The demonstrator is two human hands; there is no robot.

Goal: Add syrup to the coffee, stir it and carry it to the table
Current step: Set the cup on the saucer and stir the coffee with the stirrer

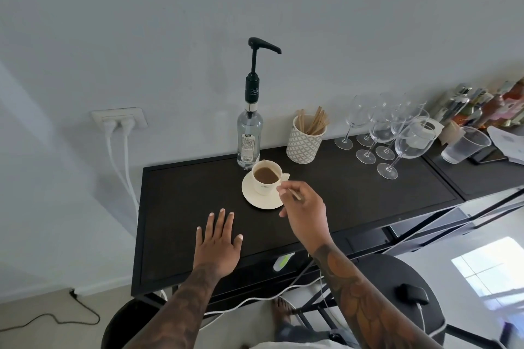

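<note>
Head view: right hand (304, 207) pinching stirrer (295, 195)

Dark console table (198, 193), saucer (259, 198), syrup bottle (249, 136), stirrer cup (304, 142), wine glasses (388, 133), left hand (218, 244) flat

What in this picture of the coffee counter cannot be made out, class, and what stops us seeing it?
- Head view: bottles at the far right are blurred and cut by the edge; labels unreadable.
- Syrup bottle: clear glass, so the syrup level is unclear; back label print too small.
- Stirrer in the right hand: mostly hidden by fingers.
- Cup: emblem too small to read.
</note>
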